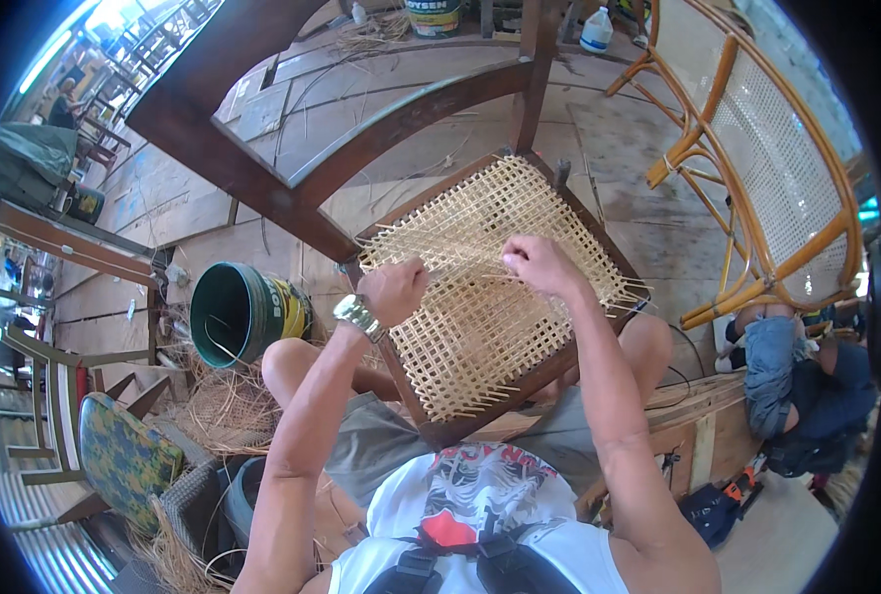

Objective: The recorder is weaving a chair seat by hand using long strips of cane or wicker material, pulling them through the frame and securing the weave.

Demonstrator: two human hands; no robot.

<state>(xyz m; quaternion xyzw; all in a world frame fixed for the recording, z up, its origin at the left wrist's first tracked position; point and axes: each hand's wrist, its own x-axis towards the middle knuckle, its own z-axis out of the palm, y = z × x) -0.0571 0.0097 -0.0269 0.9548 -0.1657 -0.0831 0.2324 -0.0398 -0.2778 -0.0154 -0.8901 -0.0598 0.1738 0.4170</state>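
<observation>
On lap: dark wooden chair frame with pale woven cane seat (480, 307), tilted for reach; left hand (393, 290) fisted at edge, steadying; right hand (539, 263) pinching thin cane strand (460, 265), keeping it taut

To your left a green bucket (245, 312) lies tipped on its side on the plank floor (213, 247), its mouth facing you, with loose cane strands (225, 408) heaped just below it. Nearer you on that side is a chair with a green patterned cushion (124, 457). To your right you have a tan rattan chair (772, 178) with a woven back, lying tilted, and just below it another person (802, 381) in denim shorts sits low. At the far edge you see a white plastic jug (597, 30) and a white pail (433, 17), well apart from the bucket.
</observation>
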